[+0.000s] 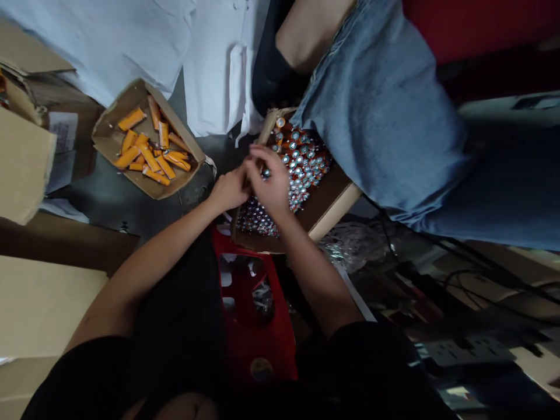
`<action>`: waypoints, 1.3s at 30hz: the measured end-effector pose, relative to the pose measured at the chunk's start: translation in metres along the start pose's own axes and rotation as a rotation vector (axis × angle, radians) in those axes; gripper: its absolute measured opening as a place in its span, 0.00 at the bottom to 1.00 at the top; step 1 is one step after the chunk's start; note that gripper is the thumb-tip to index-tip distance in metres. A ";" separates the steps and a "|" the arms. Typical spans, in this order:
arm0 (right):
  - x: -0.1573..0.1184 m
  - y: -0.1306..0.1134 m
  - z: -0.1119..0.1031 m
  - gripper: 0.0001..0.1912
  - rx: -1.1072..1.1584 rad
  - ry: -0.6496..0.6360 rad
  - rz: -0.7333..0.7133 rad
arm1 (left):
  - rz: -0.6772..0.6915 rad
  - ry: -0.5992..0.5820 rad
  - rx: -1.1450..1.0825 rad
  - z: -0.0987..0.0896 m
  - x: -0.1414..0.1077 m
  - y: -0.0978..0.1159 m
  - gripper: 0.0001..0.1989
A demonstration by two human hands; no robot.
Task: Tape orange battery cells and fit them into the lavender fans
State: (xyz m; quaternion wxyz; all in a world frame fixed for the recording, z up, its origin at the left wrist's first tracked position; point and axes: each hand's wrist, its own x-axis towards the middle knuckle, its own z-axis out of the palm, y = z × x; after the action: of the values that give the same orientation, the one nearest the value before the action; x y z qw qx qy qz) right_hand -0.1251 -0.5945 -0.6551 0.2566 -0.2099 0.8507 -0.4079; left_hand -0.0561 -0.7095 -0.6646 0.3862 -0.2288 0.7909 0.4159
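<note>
My left hand (pixel 233 188) and my right hand (pixel 272 179) meet over the left side of a cardboard box (pixel 335 213). Packed upright inside are many orange battery cells (pixel 301 157) with shiny round metal ends. The right hand's fingers curl inward in a pinch, their tips close to the left hand. My left hand is closed, its fingers partly covered by the right. Whatever lies between the fingers is too small and blurred to make out. A shiny round end shows just beneath the right hand; I cannot tell if it is held.
Left of the hands, a smaller open carton (pixel 186 140) holds loose orange-wrapped cylinders (pixel 149 157). A red plastic crate or stool (pixel 280 303) stands below the box. Another person's denim-covered leg (pixel 385 105) presses close at the right. Cardboard boxes (pixel 26 157) line the left; cables (pixel 476 268) run at right.
</note>
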 end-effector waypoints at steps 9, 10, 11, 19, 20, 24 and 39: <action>0.036 0.110 -0.032 0.51 -0.786 -0.032 0.330 | 0.194 -0.004 0.050 0.004 0.005 -0.007 0.48; 0.039 0.111 -0.029 0.51 -0.817 -0.034 0.341 | 0.193 -0.006 0.049 0.004 0.005 -0.007 0.48; 0.040 0.111 -0.028 0.50 -0.847 -0.040 0.347 | 0.193 -0.008 0.050 0.005 0.005 -0.007 0.47; 0.040 0.105 -0.044 0.38 -0.936 -0.179 0.279 | 0.205 0.010 0.073 0.012 0.008 -0.003 0.45; 0.041 0.104 -0.043 0.38 -0.943 -0.189 0.277 | 0.199 0.008 0.077 0.012 0.008 -0.002 0.45; 0.046 0.094 -0.035 0.41 -0.971 -0.199 0.325 | 0.186 0.016 0.085 0.012 0.007 0.000 0.45; 0.069 0.073 -0.024 0.30 -0.874 -0.157 0.496 | 0.173 0.006 0.106 0.009 0.005 0.002 0.45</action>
State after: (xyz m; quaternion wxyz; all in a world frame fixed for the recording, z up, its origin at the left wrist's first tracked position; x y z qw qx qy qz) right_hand -0.2047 -0.5774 -0.7187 0.2973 -0.1195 0.9442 0.0764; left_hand -0.0566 -0.7013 -0.6714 0.3578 -0.1402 0.8298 0.4047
